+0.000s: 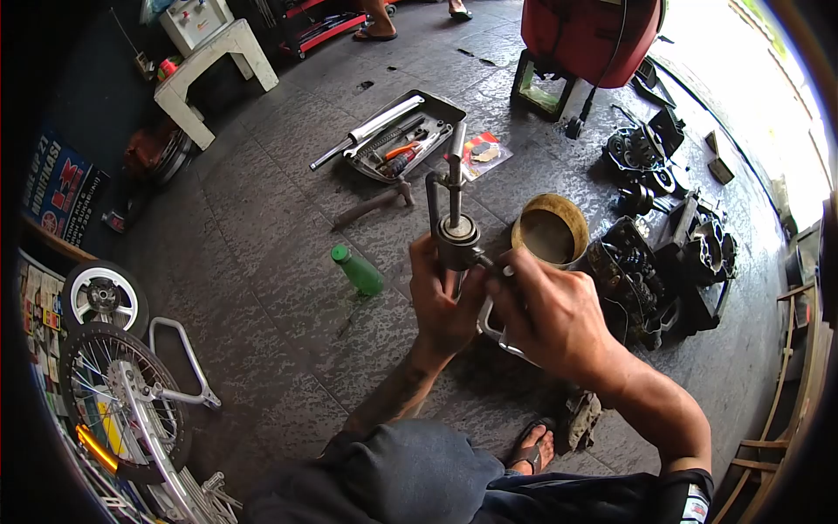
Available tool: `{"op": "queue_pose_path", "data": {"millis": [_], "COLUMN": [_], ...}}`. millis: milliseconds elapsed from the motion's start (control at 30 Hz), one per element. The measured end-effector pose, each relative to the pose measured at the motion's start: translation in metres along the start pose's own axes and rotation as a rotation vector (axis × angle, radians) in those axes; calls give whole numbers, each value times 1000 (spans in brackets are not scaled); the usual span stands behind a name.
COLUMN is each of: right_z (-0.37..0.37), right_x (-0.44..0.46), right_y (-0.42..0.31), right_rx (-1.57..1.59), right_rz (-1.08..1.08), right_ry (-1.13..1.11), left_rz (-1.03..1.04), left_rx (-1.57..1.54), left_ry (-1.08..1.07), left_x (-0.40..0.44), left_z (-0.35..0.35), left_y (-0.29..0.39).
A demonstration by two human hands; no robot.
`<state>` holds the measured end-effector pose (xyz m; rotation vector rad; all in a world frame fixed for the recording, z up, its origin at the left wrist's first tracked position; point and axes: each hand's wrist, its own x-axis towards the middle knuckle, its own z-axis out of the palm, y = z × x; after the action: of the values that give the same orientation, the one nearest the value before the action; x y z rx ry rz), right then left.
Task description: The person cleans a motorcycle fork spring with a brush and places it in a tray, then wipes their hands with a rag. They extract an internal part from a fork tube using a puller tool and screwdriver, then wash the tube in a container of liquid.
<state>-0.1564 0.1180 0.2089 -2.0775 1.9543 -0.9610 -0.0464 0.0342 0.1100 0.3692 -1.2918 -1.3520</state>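
Observation:
My left hand (432,306) is closed around a dark metal cylinder with a rod (456,240), held upright in front of me. A pale ring sits at its top, and the rod rises to a bent, lever-like upper part. My right hand (559,319) pinches at a short fitting on the cylinder's right side, with a small shiny end showing between the fingers. Part of a silver frame (502,341) shows beneath my hands. Left of them a green bottle (358,271) stands on the floor, and behind the cylinder is a round yellowish tin (576,229).
A tool tray (449,105) lies ahead, beside a hammer (374,208) and a packaged part (483,154). Dark engine parts (628,271) cover the floor at right. Wheels (105,301) stand at left. A rag (583,421) lies near my foot. Another person's feet (377,28) show at the back.

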Motion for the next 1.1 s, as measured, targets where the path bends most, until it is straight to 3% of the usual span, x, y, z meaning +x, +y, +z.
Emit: {"op": "queue_pose_path", "data": {"millis": [100, 167, 233, 667, 1100], "right_z": [0, -1, -5, 11, 7], "right_x": [-1, -2, -2, -12, -9], "right_y": [10, 8, 4, 12, 12], "right_rx": [76, 113, 241, 284, 305], "right_rz": [0, 18, 176, 80, 97], "right_ry": [37, 57, 9, 169, 98], "left_rz": [-7, -175, -160, -163, -107], "left_rx": [-24, -64, -100, -181, -230], "left_ry": [-196, -273, -270, -299, -270], "left_x": [5, 8, 10, 7, 4], "left_z": [-18, -21, -19, -18, -16], "left_y": [0, 6, 4, 5, 0]}}
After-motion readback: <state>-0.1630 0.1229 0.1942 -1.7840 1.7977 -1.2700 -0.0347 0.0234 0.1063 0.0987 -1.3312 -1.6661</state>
